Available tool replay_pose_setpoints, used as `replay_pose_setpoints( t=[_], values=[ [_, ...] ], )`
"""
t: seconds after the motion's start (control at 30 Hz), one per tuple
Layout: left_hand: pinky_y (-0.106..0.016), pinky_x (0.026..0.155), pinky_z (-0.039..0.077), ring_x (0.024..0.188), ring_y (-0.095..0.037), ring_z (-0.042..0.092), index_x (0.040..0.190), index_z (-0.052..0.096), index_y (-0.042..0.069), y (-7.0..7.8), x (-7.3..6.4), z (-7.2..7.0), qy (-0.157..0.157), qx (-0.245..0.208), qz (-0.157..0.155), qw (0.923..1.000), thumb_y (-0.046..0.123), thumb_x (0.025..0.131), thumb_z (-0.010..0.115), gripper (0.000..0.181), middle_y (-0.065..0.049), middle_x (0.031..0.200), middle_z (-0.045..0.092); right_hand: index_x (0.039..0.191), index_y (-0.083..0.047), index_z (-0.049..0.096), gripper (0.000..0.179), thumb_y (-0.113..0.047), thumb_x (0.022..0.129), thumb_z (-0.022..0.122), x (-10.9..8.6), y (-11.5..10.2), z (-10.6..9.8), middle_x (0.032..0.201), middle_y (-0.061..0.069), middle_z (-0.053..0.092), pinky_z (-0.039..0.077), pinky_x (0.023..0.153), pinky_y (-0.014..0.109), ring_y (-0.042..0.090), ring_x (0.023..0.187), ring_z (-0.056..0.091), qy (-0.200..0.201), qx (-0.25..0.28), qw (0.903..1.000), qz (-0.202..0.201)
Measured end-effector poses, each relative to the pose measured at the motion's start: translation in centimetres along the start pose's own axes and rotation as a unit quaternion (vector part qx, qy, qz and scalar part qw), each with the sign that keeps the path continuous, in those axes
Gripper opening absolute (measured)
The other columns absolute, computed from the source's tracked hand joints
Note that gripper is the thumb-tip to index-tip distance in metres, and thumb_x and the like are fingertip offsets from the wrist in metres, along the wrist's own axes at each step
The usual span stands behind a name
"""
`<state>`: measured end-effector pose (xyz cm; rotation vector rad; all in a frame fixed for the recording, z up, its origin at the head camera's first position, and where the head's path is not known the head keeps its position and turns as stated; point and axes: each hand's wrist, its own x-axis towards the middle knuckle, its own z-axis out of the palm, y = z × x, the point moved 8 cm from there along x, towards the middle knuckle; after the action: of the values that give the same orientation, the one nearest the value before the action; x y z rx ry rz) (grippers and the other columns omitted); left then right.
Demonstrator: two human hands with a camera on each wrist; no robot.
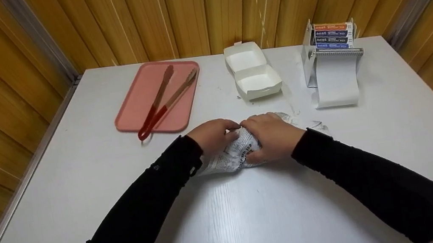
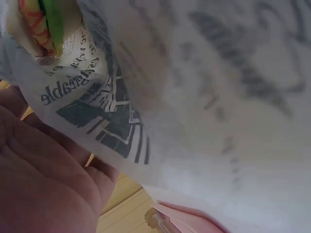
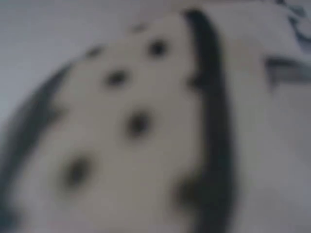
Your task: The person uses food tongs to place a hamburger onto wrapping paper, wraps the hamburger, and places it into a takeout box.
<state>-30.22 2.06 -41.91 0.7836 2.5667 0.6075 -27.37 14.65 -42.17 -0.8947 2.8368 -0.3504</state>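
**Both hands on the printed wrap**

From my remote feed, I see the left hand (image 1: 214, 137) bent about the left part of the white, newsprint-patterned paper (image 1: 247, 144), thumb and fingers gripping a fold. The right hand (image 1: 272, 136) clasps the same bundle from above, thumb on the near side. The bundle sits mid-way across the white worktop (image 1: 232, 226). My left wrist view shows layered food (image 2: 36, 22) within it: a pale outside, an orange-red streaked strip and a green one. The right wrist view is too blurred to help me.

To fold this well, I judge, one hand should steady the bundle while the other draws the paper snug; squeezing hard could push the layers out or tear it.

Beyond the hands, a white cardboard hinged box (image 1: 263, 92) lies open, bare card showing inside both halves. To its left, a pink rectangular tray (image 1: 130, 106) carries red-handled metal tongs (image 1: 152, 110), their handle end overhanging the near rim. Off right, a metal stand (image 1: 310, 69) holds stacked narrow orange, dark and blue boxes (image 1: 332, 37), contents hidden, above a white hanging sheet (image 1: 337, 80).
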Motion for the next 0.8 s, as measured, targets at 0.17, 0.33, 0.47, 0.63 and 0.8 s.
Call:
replay_pose_setpoints(
  t=[0.17, 0.33, 0.47, 0.63, 0.8],
  values=[
    [-0.042, 0.122, 0.04, 0.142, -0.023, 0.056, 0.147, 0.062, 0.019, -0.8, -0.3, 0.0, 0.003, -0.005, -0.011, 0.9999, 0.035, 0.11, 0.054, 0.041, -0.004, 0.147, 0.065, 0.148, -0.003, 0.049, 0.091, -0.053, 0.08, 0.083, 0.2, -0.2, 0.2, 0.146, 0.016, 0.059, 0.032, 0.123, 0.056, 0.037, 0.141, 0.051, 0.014, -0.029, 0.9995, -0.001],
    [-0.043, 0.122, 0.041, 0.14, -0.026, 0.057, 0.147, 0.062, 0.015, -2.2, -1.2, -0.5, 0.007, -0.006, -0.023, 0.9997, 0.032, 0.111, 0.052, 0.041, -0.008, 0.145, 0.066, 0.15, -0.003, 0.047, 0.091, -0.053, 0.082, 0.082, 0.2, -0.2, 0.4, 0.147, 0.018, 0.058, 0.035, 0.122, 0.055, 0.038, 0.141, 0.051, 0.017, -0.03, 0.9994, -0.005],
    [-0.046, 0.119, 0.044, 0.136, -0.029, 0.06, 0.149, 0.059, 0.01, -3.5, -2.2, -0.9, 0.007, -0.007, -0.033, 0.9994, 0.028, 0.11, 0.052, 0.043, -0.013, 0.142, 0.067, 0.157, -0.009, 0.044, 0.094, -0.053, 0.083, 0.08, 0.2, -0.3, 0.5, 0.145, 0.017, 0.059, 0.035, 0.121, 0.056, 0.038, 0.139, 0.053, 0.019, -0.035, 0.9991, -0.012],
    [-0.046, 0.105, 0.054, 0.118, -0.027, 0.066, 0.153, 0.054, 0.014, -5.6, -3.9, -1.1, 0.002, -0.056, -0.082, 0.995, 0.024, 0.103, 0.062, 0.051, -0.012, 0.13, 0.069, 0.158, -0.015, 0.046, 0.089, -0.052, 0.084, 0.08, 0.1, -0.3, 0.4, 0.136, 0.014, 0.062, 0.037, 0.12, 0.055, 0.036, 0.131, 0.056, 0.03, -0.036, 0.9988, -0.014],
    [-0.042, 0.091, 0.057, 0.103, -0.025, 0.067, 0.147, 0.055, 0.016, -7.1, -5.1, -1.1, 0.01, -0.083, -0.111, 0.9904, 0.027, 0.099, 0.071, 0.053, -0.008, 0.118, 0.067, 0.155, -0.016, 0.049, 0.085, -0.054, 0.086, 0.078, 0.1, -0.3, 0.5, 0.134, 0.013, 0.062, 0.038, 0.119, 0.054, 0.035, 0.128, 0.057, 0.031, -0.039, 0.9987, -0.012]
  ],
)
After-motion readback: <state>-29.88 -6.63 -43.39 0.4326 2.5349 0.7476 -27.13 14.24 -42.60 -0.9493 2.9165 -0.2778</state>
